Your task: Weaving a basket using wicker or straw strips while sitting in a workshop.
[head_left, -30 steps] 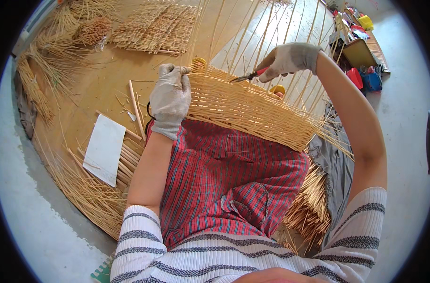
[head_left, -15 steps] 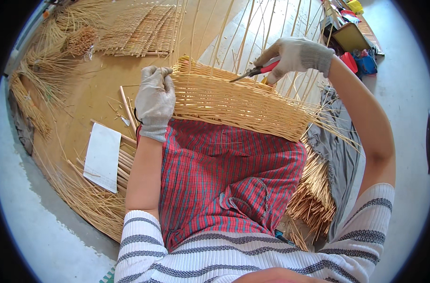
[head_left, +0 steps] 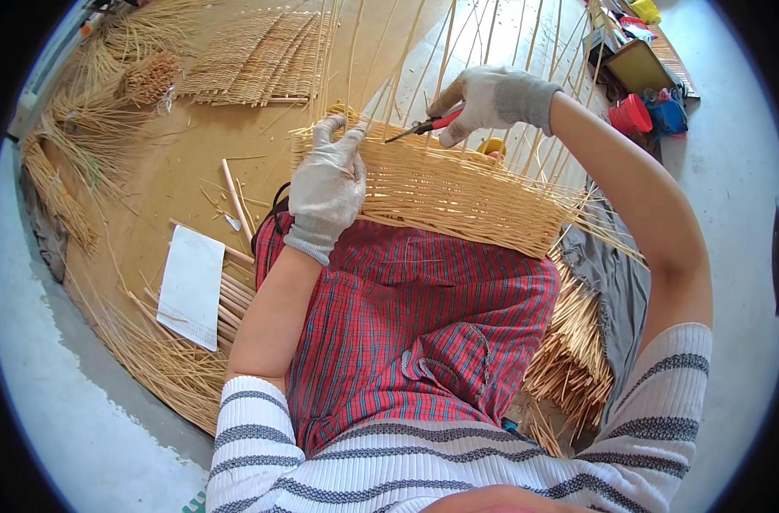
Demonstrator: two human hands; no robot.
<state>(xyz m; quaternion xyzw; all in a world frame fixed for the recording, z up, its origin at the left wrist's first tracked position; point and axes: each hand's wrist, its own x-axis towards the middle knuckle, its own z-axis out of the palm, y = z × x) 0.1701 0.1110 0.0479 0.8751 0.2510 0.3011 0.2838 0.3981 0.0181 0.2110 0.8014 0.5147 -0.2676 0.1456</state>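
Presently, in the head view, the half-woven wicker basket [head_left: 458, 192] lies across the person's lap on a red plaid cloth [head_left: 415, 325], its long axis running from upper left to lower right, with unwoven upright stakes [head_left: 458, 51] rising from its far rim. The left hand [head_left: 325, 184], gloved, rests flat against the basket's left end, fingers pressed on the weave and closed on nothing separate. The right hand [head_left: 492, 98], also gloved, is clenched around red-handled snips [head_left: 424, 126] whose blades point left, toward the rim between the two hands. The blade tips stand just above the woven edge, near the left hand's fingertips but apart from them; whether they touch a stake cannot be told. Of the two, the right hand is nearer the stakes, the left nearer the basket's corner. Beside the lap, a white sheet [head_left: 191, 286] lies on the round woven mat [head_left: 176, 205] among loose straw rods [head_left: 236, 299].
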